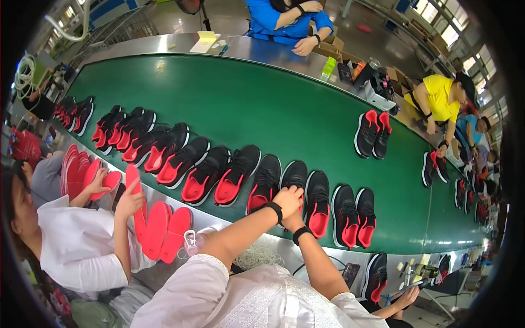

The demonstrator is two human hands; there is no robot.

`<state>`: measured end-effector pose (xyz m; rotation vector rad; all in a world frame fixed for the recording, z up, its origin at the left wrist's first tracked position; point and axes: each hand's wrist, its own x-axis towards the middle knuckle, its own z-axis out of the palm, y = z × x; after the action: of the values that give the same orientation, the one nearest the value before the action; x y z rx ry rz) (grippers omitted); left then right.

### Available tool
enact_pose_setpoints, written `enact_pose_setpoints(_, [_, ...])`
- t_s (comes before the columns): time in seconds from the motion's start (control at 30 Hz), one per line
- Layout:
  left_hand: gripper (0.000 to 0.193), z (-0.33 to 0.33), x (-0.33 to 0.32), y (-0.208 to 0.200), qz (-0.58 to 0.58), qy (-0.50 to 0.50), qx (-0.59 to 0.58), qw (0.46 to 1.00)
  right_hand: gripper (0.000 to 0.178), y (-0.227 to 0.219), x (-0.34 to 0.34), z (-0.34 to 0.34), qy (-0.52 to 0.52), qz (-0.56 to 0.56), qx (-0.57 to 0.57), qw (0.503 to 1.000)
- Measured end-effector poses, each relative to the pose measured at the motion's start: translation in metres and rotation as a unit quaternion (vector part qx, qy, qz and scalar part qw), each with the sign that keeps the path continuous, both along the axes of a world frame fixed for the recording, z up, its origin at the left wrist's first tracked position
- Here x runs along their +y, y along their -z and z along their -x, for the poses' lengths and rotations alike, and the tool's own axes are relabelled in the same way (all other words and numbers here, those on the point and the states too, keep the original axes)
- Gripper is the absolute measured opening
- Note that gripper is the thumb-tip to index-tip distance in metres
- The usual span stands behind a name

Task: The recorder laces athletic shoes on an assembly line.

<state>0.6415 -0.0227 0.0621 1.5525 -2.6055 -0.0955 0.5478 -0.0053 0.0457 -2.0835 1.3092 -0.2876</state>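
Note:
Both my hands meet at the opening of a black sneaker (pixel 295 174) with a red lining, which points away from me on the green conveyor belt (pixel 306 109). My left hand (pixel 288 201) is closed over its collar, fingers curled. Just below, my right hand (pixel 293 220) grips the heel end, its fingers partly covered by the left. My hands hide the shoe's inside. One matching sneaker (pixel 264 180) lies close on the left, another (pixel 317 202) on the right.
More black-and-red sneakers (pixel 238 172) line the belt's near side; a pair (pixel 373 134) stands farther off. At my left a person in white (pixel 82 240) handles red insoles (pixel 158 229). People in blue (pixel 273 22) and yellow (pixel 437 98) are across the belt.

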Motion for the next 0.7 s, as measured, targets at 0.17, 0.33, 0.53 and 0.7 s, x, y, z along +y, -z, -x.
enact_pose_setpoints(0.17, [0.012,-0.006,0.029,-0.005,0.009,-0.136,0.271,0.953,0.015,-0.016,0.009,0.017,0.020,0.009,0.150,0.988])
enact_pose_setpoints(0.33, [0.034,-0.048,0.090,-0.011,0.031,-0.436,0.259,0.861,0.018,-0.055,-0.021,-0.009,0.067,0.111,-0.113,0.985])
enact_pose_setpoints(0.53, [0.031,-0.031,0.113,0.021,-0.238,-0.397,0.394,0.794,0.058,0.002,-0.064,-0.055,0.072,-0.007,0.026,0.997])
enact_pose_setpoints(0.7, [0.018,-0.066,0.119,0.053,-0.222,-0.320,0.424,0.818,0.022,-0.004,-0.056,-0.061,0.036,0.101,0.058,0.992])
